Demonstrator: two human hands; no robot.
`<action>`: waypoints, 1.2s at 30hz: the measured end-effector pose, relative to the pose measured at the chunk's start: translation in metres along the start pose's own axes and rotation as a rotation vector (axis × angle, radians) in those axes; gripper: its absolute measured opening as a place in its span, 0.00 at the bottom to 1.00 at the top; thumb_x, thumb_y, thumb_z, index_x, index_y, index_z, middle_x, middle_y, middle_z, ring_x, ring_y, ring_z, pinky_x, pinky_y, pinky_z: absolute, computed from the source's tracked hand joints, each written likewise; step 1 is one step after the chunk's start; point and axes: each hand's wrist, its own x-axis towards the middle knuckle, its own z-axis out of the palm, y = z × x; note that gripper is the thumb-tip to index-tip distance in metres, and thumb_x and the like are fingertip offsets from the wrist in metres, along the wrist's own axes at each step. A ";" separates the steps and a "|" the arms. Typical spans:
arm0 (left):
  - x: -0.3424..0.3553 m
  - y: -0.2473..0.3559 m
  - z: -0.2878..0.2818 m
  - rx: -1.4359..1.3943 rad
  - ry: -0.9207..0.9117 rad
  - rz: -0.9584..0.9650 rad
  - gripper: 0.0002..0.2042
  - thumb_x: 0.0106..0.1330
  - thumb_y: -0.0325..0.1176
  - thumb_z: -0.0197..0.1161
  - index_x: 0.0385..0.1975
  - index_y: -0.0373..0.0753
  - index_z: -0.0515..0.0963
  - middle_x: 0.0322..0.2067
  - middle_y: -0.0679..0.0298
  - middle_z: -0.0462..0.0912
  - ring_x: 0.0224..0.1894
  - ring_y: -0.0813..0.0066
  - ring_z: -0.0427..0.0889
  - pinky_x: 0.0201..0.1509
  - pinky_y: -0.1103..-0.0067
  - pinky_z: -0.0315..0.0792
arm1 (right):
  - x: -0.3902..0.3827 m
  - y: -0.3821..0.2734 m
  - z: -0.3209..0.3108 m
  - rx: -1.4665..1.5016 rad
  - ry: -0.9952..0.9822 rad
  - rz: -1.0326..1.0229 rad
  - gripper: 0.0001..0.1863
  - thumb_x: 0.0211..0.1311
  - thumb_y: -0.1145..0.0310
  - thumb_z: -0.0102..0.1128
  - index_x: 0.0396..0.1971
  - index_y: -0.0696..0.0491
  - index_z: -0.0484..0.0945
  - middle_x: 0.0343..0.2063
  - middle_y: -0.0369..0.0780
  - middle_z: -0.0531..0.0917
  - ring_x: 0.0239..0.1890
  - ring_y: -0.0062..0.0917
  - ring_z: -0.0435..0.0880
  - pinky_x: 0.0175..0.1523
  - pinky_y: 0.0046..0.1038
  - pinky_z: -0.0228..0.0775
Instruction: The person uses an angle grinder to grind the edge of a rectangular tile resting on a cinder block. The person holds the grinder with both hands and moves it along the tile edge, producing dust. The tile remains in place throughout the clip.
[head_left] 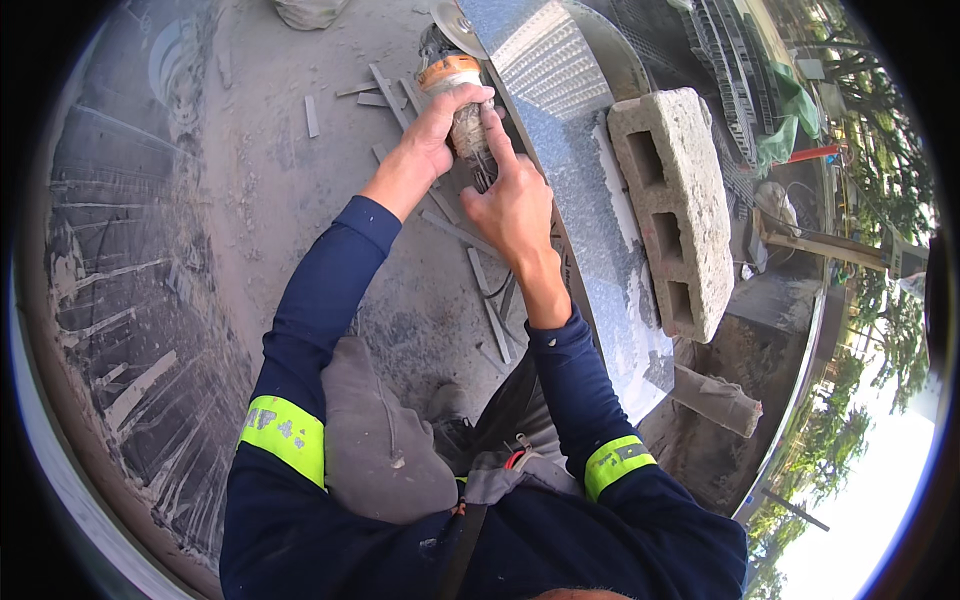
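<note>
I hold a worn angle grinder (445, 68) with an orange head, its disc (462, 28) at the edge of a grey speckled slab (618, 370). My left hand (430, 140) grips the grinder's body from the left, thumb over the top. My right hand (510, 200) is closed on its rear part, index finger stretched along the body. A hollow concrete block (690, 170) rests on the slab to the right of my hands.
Thin offcut strips (485, 290) lie scattered on the dusty floor (260, 180). A pale lumpy object (300, 12) is at the top. To the right are stacked dark material (725, 70), a green cloth (782, 140), a wooden beam (830, 248) and trees.
</note>
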 end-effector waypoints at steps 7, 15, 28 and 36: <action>-0.033 -0.032 -0.002 -0.044 -0.026 -0.018 0.18 0.63 0.37 0.74 0.48 0.38 0.78 0.43 0.55 0.86 0.43 0.67 0.87 0.48 0.68 0.86 | -0.039 0.016 -0.005 -0.027 -0.005 -0.028 0.53 0.46 0.73 0.72 0.77 0.31 0.65 0.37 0.50 0.83 0.37 0.51 0.87 0.45 0.49 0.83; -0.051 -0.044 0.006 -0.044 -0.001 -0.015 0.17 0.64 0.38 0.73 0.47 0.38 0.78 0.42 0.55 0.85 0.40 0.67 0.87 0.50 0.70 0.83 | -0.055 0.022 -0.013 0.008 0.001 -0.041 0.52 0.45 0.74 0.70 0.76 0.31 0.67 0.36 0.49 0.83 0.37 0.50 0.87 0.44 0.48 0.83; -0.007 -0.003 0.001 -0.042 -0.038 -0.026 0.14 0.63 0.36 0.75 0.43 0.41 0.79 0.36 0.63 0.85 0.42 0.68 0.88 0.49 0.68 0.85 | -0.004 0.004 -0.001 -0.017 0.012 -0.012 0.53 0.44 0.73 0.70 0.77 0.35 0.65 0.36 0.53 0.85 0.38 0.52 0.89 0.46 0.50 0.83; -0.041 -0.028 0.001 -0.097 -0.074 -0.062 0.15 0.63 0.36 0.76 0.44 0.41 0.79 0.38 0.60 0.87 0.41 0.69 0.89 0.49 0.67 0.86 | -0.046 0.017 -0.005 -0.016 -0.001 -0.017 0.52 0.47 0.72 0.72 0.77 0.33 0.66 0.39 0.51 0.84 0.38 0.52 0.89 0.45 0.50 0.84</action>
